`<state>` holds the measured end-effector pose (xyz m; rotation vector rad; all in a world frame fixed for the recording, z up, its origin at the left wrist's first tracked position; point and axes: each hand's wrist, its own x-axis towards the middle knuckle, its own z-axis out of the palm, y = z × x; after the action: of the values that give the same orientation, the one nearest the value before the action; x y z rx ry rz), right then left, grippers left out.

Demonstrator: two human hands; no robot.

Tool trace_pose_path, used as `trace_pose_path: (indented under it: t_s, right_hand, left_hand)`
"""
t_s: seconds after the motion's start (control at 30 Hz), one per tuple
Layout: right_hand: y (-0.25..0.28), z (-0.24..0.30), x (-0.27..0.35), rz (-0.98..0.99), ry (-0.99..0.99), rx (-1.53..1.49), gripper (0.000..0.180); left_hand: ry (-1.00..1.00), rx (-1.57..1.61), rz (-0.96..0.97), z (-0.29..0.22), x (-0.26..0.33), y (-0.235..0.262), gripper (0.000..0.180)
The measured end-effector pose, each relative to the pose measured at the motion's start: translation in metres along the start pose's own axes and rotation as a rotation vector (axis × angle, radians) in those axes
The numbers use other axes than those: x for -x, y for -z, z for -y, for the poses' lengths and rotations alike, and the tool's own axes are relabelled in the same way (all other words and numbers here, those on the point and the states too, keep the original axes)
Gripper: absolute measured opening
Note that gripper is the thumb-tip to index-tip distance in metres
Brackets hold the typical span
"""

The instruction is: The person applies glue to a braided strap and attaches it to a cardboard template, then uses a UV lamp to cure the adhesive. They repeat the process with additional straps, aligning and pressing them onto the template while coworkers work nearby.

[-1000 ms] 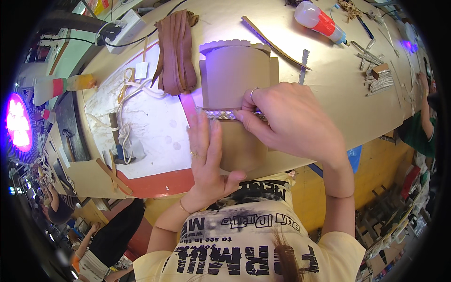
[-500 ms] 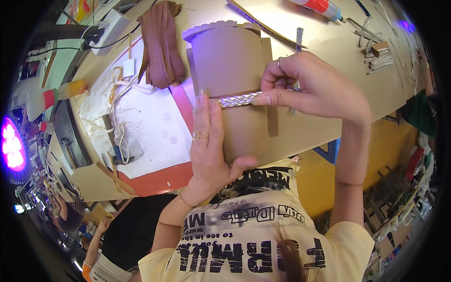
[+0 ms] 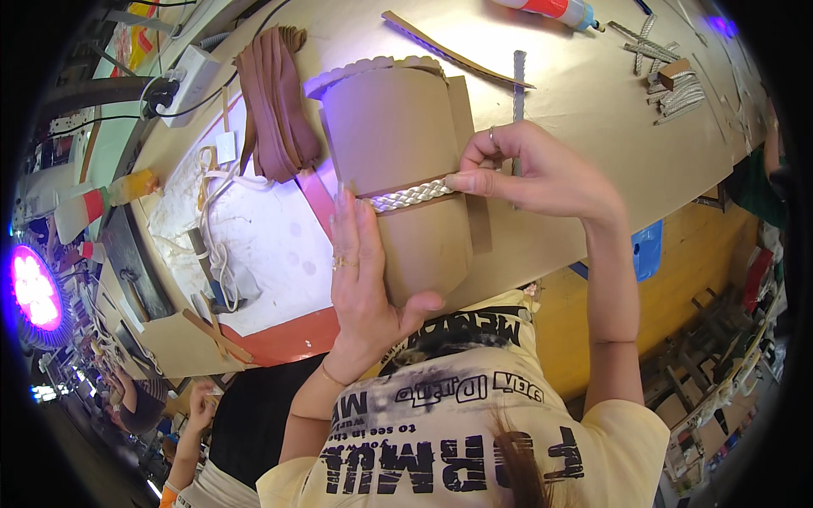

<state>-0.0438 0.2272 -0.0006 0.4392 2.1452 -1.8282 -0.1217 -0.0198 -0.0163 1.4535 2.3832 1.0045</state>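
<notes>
A tan panel (image 3: 389, 127) with a scalloped top strip and a rounded lower end lies before me on the table. Across its middle runs a shiny white braided strip (image 3: 412, 196), laid along a darker brown line. My left hand (image 3: 362, 284) rests on the panel's left side, fingers stretched out and thumb spread, with the fingertips against the strip's left end. At the panel's right edge, my right hand (image 3: 542, 173) pinches the strip's other end between thumb and bent fingers. The very tip of that end is hidden by the fingers.
Left of the panel lie a bundle of brown strips (image 3: 278, 106) and a stained white sheet (image 3: 284, 254) with cords and a hammer-like tool. Beyond are a narrow curved strip (image 3: 457, 52), a red-and-white glue bottle (image 3: 555, 10) and braided offcuts (image 3: 677, 93). Another person's hand (image 3: 201, 405) shows lower left.
My right hand's thumb now sits at the panel's right edge, with the strip lying straighter across. The left hand keeps its place on the panel. The whole view has shifted slightly.
</notes>
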Motion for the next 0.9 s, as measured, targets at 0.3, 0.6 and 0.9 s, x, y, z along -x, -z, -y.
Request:
trace_pose_path:
  t_s: [0.3,0.6,0.9]
  right_hand:
    - [-0.012,-0.024,-0.007,-0.055,-0.104,-0.133,0.028]
    - [-0.022,-0.045,-0.005,-0.045,-0.068,-0.551,0.019]
    - [-0.021,-0.053,-0.012,-0.077,-0.273,-0.562,0.025]
  left_hand:
    - [0.018,0.007,-0.013,-0.001,0.001,-0.001,0.107]
    - [0.025,0.012,-0.067,-0.002,0.000,-0.006,0.104]
    - [0.029,0.039,-0.077,-0.002,0.001,-0.006,0.101]
